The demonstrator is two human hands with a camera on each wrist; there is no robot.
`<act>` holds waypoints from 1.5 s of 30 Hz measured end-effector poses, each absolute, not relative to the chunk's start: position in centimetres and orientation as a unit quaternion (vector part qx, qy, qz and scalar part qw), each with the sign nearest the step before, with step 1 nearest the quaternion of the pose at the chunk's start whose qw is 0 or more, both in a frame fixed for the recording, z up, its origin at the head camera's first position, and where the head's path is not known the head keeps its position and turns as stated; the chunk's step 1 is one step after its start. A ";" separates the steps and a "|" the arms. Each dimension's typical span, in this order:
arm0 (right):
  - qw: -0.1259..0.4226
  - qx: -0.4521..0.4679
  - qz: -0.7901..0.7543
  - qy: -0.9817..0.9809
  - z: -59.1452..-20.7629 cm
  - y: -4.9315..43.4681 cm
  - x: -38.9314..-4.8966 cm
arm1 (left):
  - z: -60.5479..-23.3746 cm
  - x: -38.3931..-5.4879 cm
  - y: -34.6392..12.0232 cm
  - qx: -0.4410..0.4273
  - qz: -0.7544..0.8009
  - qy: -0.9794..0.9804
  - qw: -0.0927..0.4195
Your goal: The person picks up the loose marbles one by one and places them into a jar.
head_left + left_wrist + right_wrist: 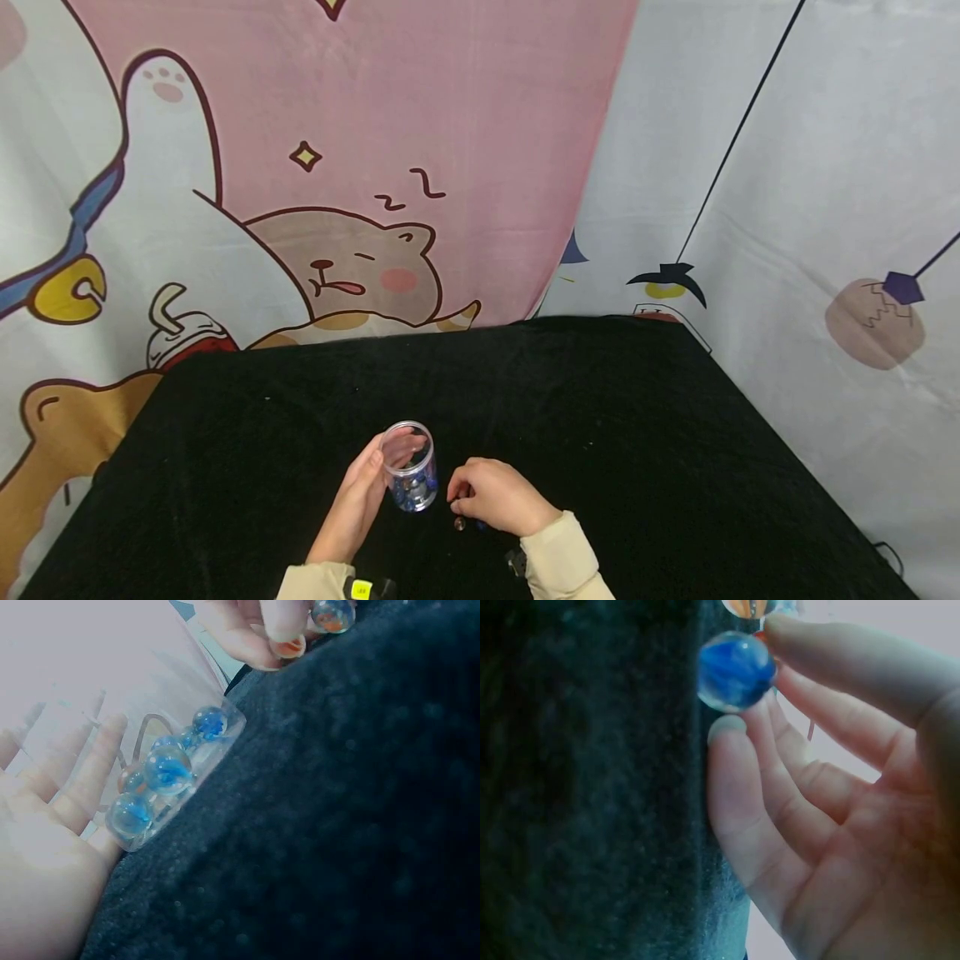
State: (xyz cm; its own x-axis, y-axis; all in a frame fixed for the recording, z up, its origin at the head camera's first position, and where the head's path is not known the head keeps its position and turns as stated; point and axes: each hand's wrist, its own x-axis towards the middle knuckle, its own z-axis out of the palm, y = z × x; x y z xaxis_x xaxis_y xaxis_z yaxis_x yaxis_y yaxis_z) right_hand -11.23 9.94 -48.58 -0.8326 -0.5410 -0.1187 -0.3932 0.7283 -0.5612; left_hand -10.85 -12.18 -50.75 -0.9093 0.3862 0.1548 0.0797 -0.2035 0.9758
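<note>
My left hand (358,492) holds a clear plastic jar (408,454) by its left side, thumb near the open rim. Several blue marbles (166,771) lie in the bottom of the jar, with an orange-tinted one among them. To the right of the jar, my right hand (501,496) is down at the cloth, thumb and fingertips pinching an orange marble (289,647). Close by its fingers lie a blue marble (736,671) and an orange-streaked marble (332,613). The pinched marble is mostly hidden by the fingertips in the right wrist view.
A black cloth (637,467) covers the table. Behind it hangs a pink and white curtain (510,167) with cartoon animals, and a white printed curtain (825,208) runs along the right side. A dark cable (890,554) shows by the right edge.
</note>
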 end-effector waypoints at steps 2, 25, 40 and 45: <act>0.135 -0.256 -0.265 0.920 -48.6 9.9 -11.3 | -50.8 -10.8 -12.2 0.186 0.753 0.623 0.102; 0.048 -0.235 -0.317 0.918 -48.4 9.6 -11.7 | -50.8 -10.9 -12.2 0.161 0.754 0.628 0.106; -0.045 -0.221 -0.348 0.910 -46.9 9.3 -11.0 | -50.9 -11.1 -12.2 0.188 0.752 0.625 0.093; -0.085 -0.226 -0.370 0.897 -46.3 8.9 -10.7 | -50.8 -11.0 -12.2 0.195 0.754 0.620 0.091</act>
State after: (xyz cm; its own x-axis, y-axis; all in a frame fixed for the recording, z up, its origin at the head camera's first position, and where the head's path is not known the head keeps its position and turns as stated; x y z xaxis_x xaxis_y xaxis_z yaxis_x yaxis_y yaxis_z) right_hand -10.73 8.95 -46.29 -0.8833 -0.3428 0.3198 -0.4686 0.6234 -0.6259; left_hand -11.02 -12.17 -50.83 -0.9077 0.3785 0.1811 0.1045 -0.2141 0.9712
